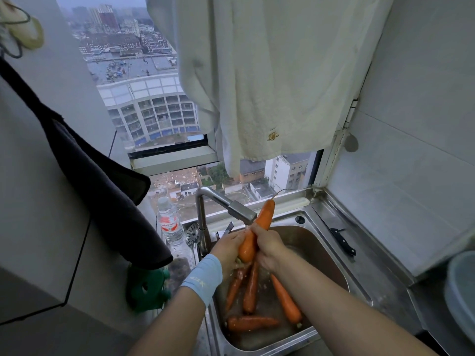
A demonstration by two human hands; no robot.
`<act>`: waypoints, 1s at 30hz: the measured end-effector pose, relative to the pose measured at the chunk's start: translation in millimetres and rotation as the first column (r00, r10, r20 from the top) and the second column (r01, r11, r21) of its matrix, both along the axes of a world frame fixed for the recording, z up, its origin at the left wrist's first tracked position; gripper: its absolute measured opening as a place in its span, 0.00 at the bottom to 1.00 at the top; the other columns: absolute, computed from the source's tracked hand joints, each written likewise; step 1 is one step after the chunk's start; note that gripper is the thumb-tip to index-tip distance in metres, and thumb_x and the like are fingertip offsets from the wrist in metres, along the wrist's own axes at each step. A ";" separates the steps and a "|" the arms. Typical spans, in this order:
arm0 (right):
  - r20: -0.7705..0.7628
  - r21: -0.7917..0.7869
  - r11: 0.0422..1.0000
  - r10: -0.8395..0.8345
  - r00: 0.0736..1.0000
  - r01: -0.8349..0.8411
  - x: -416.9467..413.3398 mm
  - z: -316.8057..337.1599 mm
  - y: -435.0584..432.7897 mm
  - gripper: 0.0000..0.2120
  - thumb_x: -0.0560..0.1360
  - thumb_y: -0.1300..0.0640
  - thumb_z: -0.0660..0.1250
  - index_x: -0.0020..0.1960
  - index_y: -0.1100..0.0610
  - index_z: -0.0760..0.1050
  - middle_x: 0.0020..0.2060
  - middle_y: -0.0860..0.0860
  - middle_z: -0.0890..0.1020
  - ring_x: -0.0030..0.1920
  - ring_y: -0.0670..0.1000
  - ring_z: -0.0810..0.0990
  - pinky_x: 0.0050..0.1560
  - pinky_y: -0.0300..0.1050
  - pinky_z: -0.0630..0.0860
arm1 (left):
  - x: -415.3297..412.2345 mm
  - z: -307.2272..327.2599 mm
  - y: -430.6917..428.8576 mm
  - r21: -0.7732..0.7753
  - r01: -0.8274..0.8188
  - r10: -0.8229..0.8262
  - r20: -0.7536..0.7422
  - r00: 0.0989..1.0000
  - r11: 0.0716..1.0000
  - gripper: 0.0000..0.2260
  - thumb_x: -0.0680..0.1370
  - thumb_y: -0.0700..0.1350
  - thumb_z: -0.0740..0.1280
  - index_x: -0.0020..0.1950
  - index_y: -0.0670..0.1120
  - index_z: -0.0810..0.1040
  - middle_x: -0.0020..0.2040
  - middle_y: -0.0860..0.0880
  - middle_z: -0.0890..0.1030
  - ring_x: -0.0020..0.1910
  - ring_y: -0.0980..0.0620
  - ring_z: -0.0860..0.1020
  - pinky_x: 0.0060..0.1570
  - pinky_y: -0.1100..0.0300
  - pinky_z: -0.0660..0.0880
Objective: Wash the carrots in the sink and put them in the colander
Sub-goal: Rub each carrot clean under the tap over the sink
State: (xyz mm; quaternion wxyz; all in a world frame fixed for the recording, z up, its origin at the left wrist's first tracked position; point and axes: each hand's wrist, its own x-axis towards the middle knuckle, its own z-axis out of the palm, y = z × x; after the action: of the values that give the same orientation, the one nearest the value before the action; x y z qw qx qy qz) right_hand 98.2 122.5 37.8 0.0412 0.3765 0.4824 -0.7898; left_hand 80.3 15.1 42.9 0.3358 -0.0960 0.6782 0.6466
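Head view, looking down at a steel sink [318, 253] in the lower middle of the frame, below a high window.

Both hands are holding one carrot [264, 217] under the spout of the tap [226, 202], its thin tip pointing toward the upper right. The left hand [227, 249], with a pale blue wristband, is wrapping its fingers round the thick lower end. The right hand [270, 246] is clenching round the middle. Whether water is flowing is hard to make out.

The task seems to be in its early part. This looks like the washing of one carrot, and none can be seen in a colander.

Count: five carrots in all. One is in the hands and four carrots [250, 289] are lying wet in the basin, toward the lower middle of the frame.

A round pale container [460, 291] is sitting at the right edge, cut off. I cannot tell whether it is the colander.

Also one of each: a black-handled knife [343, 241] lying on the sink's right rim, a water bottle [169, 222] standing left of the tap, a white towel [257, 73] hanging across the top, and a dark cloth [102, 188] hanging at the left.
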 end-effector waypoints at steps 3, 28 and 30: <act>0.011 0.008 1.000 0.001 1.000 -0.001 0.1 -0.5 1.4 0.13 0.84 0.53 0.64 0.59 0.64 0.75 0.45 0.58 0.82 0.44 0.57 0.82 0.50 0.55 0.77 | 0.0 -3.0 3.6 -0.057 0.009 -0.012 -0.039 0.999 0.998 0.09 0.84 0.53 0.61 0.57 0.55 0.80 0.55 0.41 0.83 0.56 0.38 0.81 0.59 0.40 0.79; -0.059 -0.108 0.993 0.046 0.997 -0.052 10.0 4.0 16.2 0.10 0.83 0.54 0.66 0.52 0.62 0.76 0.49 0.60 0.82 0.50 0.59 0.82 0.60 0.59 0.77 | -4.0 -10.7 -14.3 0.369 0.092 -0.148 0.126 0.981 0.925 0.17 0.83 0.35 0.59 0.70 0.47 0.74 0.67 0.40 0.77 0.67 0.39 0.75 0.65 0.43 0.75; -0.069 -0.142 0.989 0.036 0.997 -0.046 12.7 3.1 19.2 0.11 0.83 0.53 0.66 0.53 0.61 0.76 0.51 0.61 0.82 0.53 0.61 0.82 0.63 0.61 0.76 | -2.2 -9.0 -12.2 0.309 0.106 -0.138 0.082 0.987 0.945 0.18 0.82 0.35 0.62 0.70 0.47 0.73 0.66 0.41 0.77 0.66 0.39 0.76 0.66 0.42 0.74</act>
State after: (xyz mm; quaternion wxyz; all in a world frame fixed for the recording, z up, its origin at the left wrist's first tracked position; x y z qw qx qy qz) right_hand 110.9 141.7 40.8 0.0684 0.3364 0.4331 -0.8334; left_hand 78.0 2.9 34.0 0.4205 -0.0340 0.5571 0.7153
